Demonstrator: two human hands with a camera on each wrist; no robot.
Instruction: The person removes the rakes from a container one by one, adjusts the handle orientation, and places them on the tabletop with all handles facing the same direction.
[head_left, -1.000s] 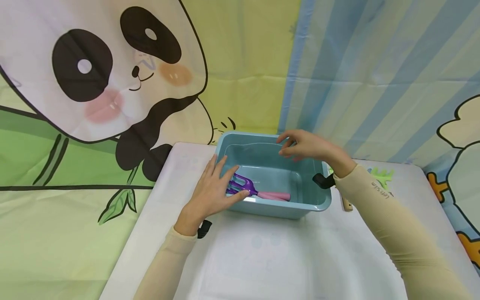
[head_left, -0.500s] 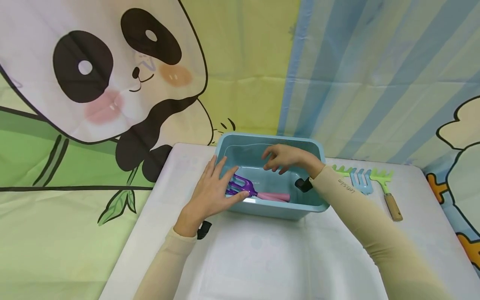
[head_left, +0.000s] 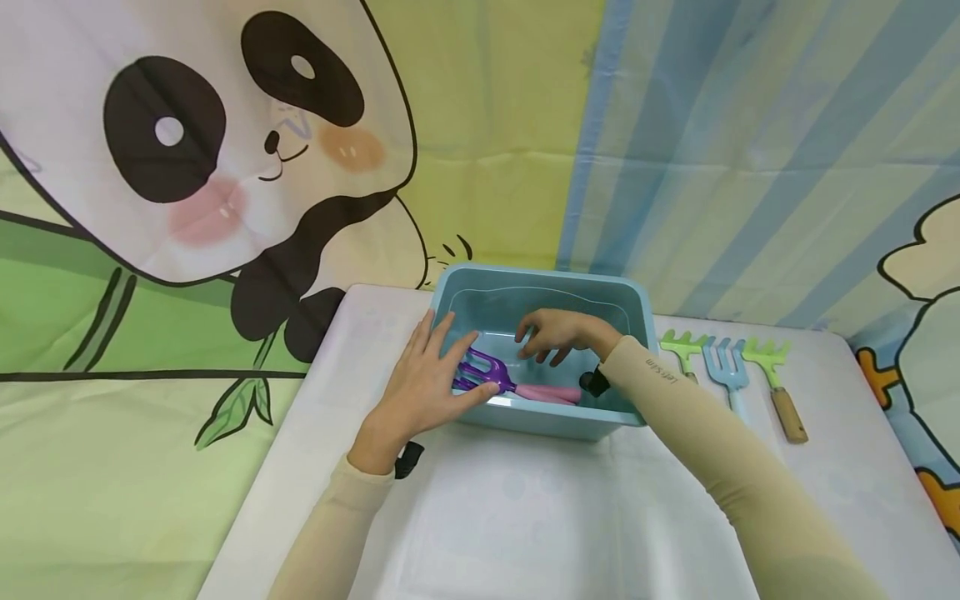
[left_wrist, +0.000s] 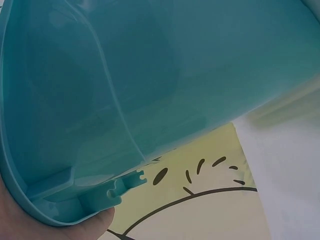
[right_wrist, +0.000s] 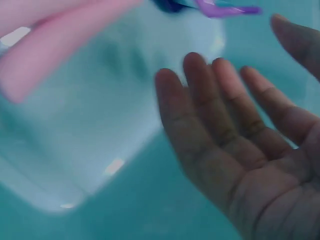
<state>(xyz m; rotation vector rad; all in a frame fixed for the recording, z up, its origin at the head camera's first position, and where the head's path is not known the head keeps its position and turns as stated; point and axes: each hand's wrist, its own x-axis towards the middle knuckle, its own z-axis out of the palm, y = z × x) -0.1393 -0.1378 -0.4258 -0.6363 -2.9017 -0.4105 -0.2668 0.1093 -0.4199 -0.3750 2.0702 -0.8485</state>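
Clock-wise about the blue tub [head_left: 540, 273], the left hand [head_left: 423, 375] rests at its rim near 8 o'clock, fingers spread, partly covering the heads of the pink-handled purple tools [head_left: 528, 390] lying inside toward 7. The right hand [head_left: 558, 332] hovers within, fingers loosely bent, thumb apart. Its sleeve [head_left: 697, 442] crosses the rim at 4, blocking part of the surface [head_left: 510, 517]. Beyond the wall at 3, a light-blue fork [head_left: 727, 371] lies between two green rakes [head_left: 765, 358].

L hand [left_wrist: 30, 227] touching teal bin [left_wrist: 145, 75] at rim; notched tabs [left_wrist: 102, 196] just above fingers [left_wrist: 100, 224], printed cloth [left_wrist: 205, 207] w/ blk marks to their R, white surface [left_wrist: 272, 165] beyond.
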